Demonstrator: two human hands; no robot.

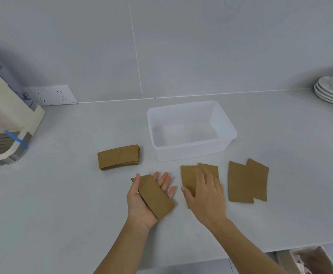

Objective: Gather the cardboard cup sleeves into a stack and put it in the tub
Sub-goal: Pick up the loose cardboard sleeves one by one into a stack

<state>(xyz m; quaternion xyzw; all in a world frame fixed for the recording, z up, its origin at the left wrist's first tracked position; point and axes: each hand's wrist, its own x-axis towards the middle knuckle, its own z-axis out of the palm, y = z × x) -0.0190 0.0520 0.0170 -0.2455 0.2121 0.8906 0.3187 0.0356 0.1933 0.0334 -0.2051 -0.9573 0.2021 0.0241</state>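
The grey counter (62,204) is lying broadly open in front of both hands, its front edge running just under the forearms and its back edge meeting the tiled wall behind the white tub (191,153), which is sitting empty. The left hand (142,200) is lying palm-up, fingers spread, cradling a flat brown sleeve (155,194). The right hand (207,192) is pressing flat and open on two overlapping sleeves (188,178); another overlapping pair (246,180) and a small stack (118,157) are lying apart.
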